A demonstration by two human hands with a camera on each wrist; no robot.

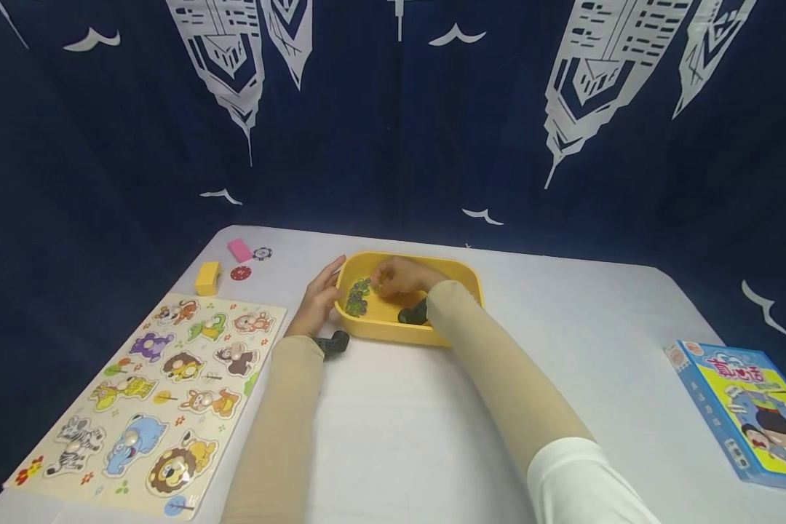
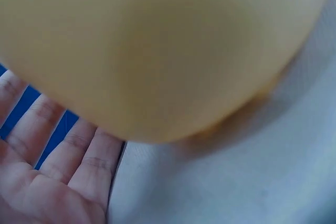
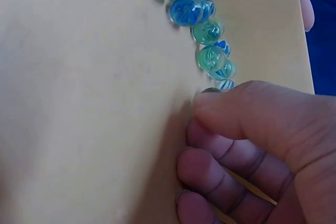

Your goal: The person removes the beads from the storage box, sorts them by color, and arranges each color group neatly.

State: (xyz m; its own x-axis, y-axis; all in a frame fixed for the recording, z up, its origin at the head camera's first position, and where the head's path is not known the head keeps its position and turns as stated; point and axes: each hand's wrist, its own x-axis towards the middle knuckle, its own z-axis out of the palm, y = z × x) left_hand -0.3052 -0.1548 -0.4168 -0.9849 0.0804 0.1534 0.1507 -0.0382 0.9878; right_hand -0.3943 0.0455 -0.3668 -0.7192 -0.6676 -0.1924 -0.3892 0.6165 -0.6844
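Note:
A yellow plastic tray (image 1: 399,333) stands on the white table, with a cluster of green and blue glass marbles (image 1: 356,300) along its left inner side. The left hand (image 1: 316,302) rests against the tray's left wall, its fingers fairly straight in the left wrist view, where the blurred tray wall (image 2: 173,51) fills most of the picture. Inside the tray, the right hand (image 1: 401,277) pinches a marble between thumb and forefinger. Only a sliver of that marble (image 3: 211,90) shows past the thumb in the right wrist view, beside the row of other marbles (image 3: 208,31).
A wooden animal puzzle board (image 1: 164,393) lies at the left. Beyond it are a yellow block (image 1: 207,279), a pink piece (image 1: 239,250), a red chip (image 1: 240,273) and a black-and-white chip (image 1: 262,253). At the right edge lies a blue-and-yellow game box (image 1: 753,407).

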